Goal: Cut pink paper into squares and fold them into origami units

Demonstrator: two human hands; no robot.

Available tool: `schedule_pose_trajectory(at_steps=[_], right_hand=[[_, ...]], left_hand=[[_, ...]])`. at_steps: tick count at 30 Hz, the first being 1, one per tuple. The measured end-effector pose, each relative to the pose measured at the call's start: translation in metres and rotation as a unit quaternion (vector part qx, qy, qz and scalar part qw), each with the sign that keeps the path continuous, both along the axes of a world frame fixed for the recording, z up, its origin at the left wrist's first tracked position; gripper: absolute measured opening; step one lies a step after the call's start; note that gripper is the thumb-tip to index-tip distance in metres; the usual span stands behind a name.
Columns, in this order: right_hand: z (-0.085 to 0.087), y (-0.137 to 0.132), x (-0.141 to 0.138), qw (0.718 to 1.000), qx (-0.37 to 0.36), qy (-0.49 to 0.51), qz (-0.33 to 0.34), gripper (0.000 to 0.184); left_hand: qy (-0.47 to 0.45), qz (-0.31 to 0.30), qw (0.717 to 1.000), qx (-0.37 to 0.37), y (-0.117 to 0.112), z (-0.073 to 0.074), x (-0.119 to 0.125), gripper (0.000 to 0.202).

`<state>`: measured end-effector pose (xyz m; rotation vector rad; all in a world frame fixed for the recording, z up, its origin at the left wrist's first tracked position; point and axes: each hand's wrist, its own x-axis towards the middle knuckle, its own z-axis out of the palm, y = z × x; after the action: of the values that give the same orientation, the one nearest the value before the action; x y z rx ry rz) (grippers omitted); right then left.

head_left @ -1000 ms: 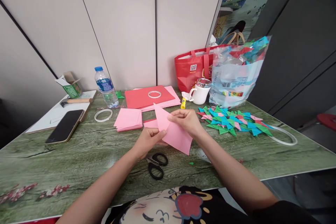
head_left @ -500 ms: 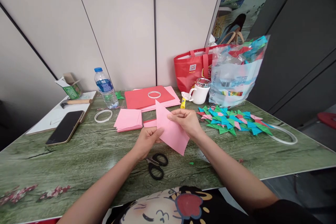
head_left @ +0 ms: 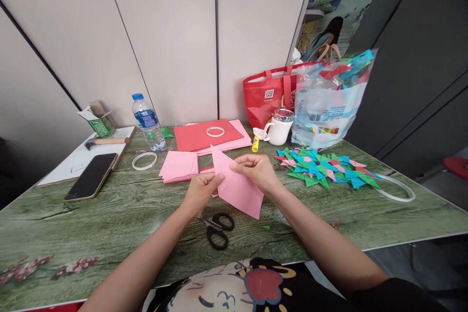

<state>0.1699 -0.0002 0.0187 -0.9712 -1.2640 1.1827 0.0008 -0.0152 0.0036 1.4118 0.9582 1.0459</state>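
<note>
A sheet of pink paper (head_left: 242, 194) is held in the air over the table between both hands. My left hand (head_left: 200, 194) pinches its left edge with thumb and fingers. On the upper right edge, my right hand (head_left: 256, 171) grips the sheet between thumb and forefinger. The sheet's left part is bent, with a point sticking up. Black-handled scissors (head_left: 218, 230) lie on the table below the paper, their blades partly hidden by my left hand. Behind the left hand sits a stack of pink paper squares (head_left: 179, 165).
Folded paper pieces (head_left: 323, 168) lie in a heap at right, beside a tape ring (head_left: 400, 189). Behind stand a white mug (head_left: 281, 129), a glue stick (head_left: 255, 144), a red bag (head_left: 259, 102) and a plastic bag (head_left: 325, 107). A bottle (head_left: 148, 122) and phone (head_left: 91, 177) are left.
The paper's upper point has shifted left and lower, and its left side now looks more folded over. My left hand has moved slightly left; the right still grips the sheet.
</note>
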Motion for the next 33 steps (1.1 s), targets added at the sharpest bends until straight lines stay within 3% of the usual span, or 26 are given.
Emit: schedule_pose_trajectory(at_steps=[13,20,33], right_hand=[[0.0000,-0.0010,0.0000,1.000,0.004,-0.022,0.019,0.025],[-0.0001,-0.0020,-0.0024,0.999,0.012,-0.028,0.018,0.025],[0.0010,-0.0028,-0.0027,0.998,0.028,-0.055,0.026,0.028]], left_hand=[[-0.035,-0.001,0.999,-0.021,0.0017,0.0026,-0.0026,0.036],[-0.037,0.020,0.999,0.032,0.0002,0.0014,-0.0026,0.037],[0.002,0.069,0.996,0.063,0.0032,0.0044,-0.0078,0.035]])
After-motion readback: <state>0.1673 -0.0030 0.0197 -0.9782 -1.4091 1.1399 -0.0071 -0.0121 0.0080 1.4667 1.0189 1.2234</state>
